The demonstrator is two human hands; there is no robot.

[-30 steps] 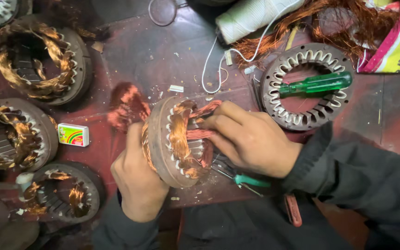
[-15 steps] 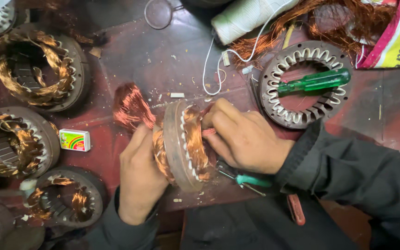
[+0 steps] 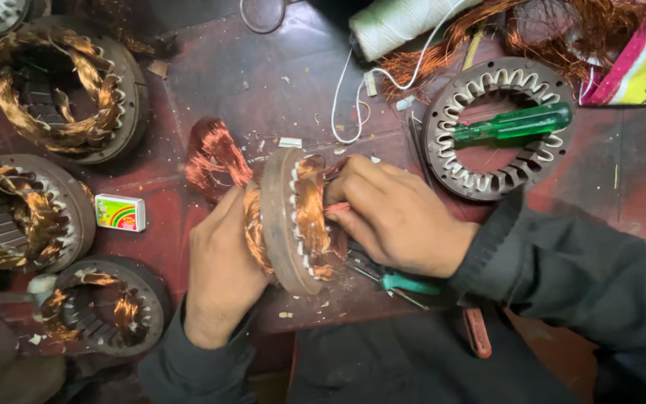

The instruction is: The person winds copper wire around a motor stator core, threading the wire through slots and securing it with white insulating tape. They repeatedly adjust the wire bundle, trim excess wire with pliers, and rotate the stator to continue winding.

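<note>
Head view: wound stator (image 3: 293, 221) stands on edge on the red bench (image 3: 263, 82), centre frame, copper coils packed in its slots. Empty stator (image 3: 496, 127) upper right has a green screwdriver (image 3: 517, 124) lying across its bore. Three wound stators (image 3: 61, 90) at left, matchbox (image 3: 120, 212) beside them. Left hand (image 3: 222, 273) palm against the stator's back, gripping it. Right hand (image 3: 398, 217) fingers curled, pinching the coil at its front face. Loose copper bundle (image 3: 214, 153) just behind.

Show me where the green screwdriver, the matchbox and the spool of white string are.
green screwdriver (image 3: 516, 125), head view, middle of its handle
matchbox (image 3: 120, 212), head view, centre of its top face
spool of white string (image 3: 398, 22), head view, its wound side
</note>
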